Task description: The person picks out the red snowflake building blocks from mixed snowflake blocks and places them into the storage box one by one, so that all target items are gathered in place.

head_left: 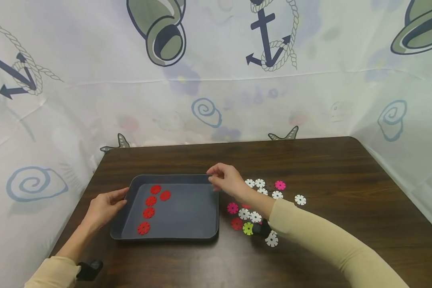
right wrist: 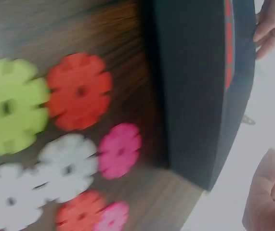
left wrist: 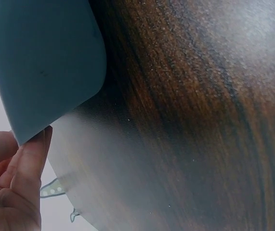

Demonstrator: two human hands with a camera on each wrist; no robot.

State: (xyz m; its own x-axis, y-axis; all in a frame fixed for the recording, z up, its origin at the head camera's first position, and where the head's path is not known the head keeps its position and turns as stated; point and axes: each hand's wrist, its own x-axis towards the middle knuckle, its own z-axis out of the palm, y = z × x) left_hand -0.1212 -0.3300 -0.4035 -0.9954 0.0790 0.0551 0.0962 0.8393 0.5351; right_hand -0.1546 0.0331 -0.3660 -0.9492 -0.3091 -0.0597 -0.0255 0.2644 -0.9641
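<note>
A dark grey tray (head_left: 191,214) stands on the table, with several red notched discs (head_left: 149,212) lying in its left half. My left hand (head_left: 102,208) pinches the tray's left rim between thumb and fingers, which the left wrist view shows at the tray corner (left wrist: 45,72). My right hand (head_left: 227,182) hovers over the tray's right edge near the far corner, fingers bent loosely. No disc shows between its thumb and fingers in either view. The right wrist view catches this hand (right wrist: 267,202) only in part, beside the tray's outer wall (right wrist: 195,96).
Right of the tray lie loose notched discs: white ones (head_left: 244,214), pink ones (head_left: 280,185), a lime green one (head_left: 248,229) and a red one (head_left: 237,224). My right forearm hides some of them. A printed curtain (head_left: 237,104) hangs behind the dark wooden table (head_left: 327,168).
</note>
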